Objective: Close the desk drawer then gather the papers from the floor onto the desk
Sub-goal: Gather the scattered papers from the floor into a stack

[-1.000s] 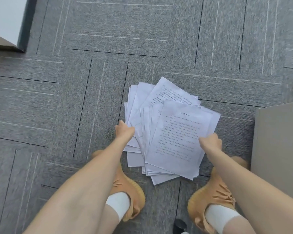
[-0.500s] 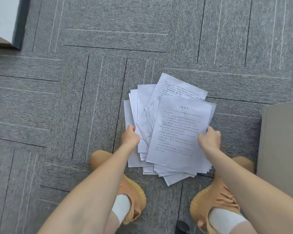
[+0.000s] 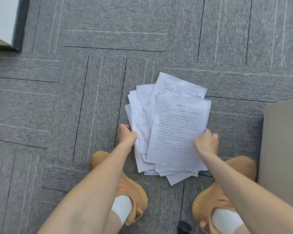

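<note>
Loose, fanned stack of printed papers (image 3: 174, 132) down on the grey carpet (image 3: 91, 98) between two orange shoes (image 3: 130, 188), pinched at its left edge by the left hand (image 3: 127, 136) and at its right edge by the right hand (image 3: 205, 143), beige cabinet (image 3: 284, 149) just to the right.

Bare forearms, no sleeves; orange knit sneakers (image 3: 130, 188); white ankle socks (image 3: 123, 209).
</note>
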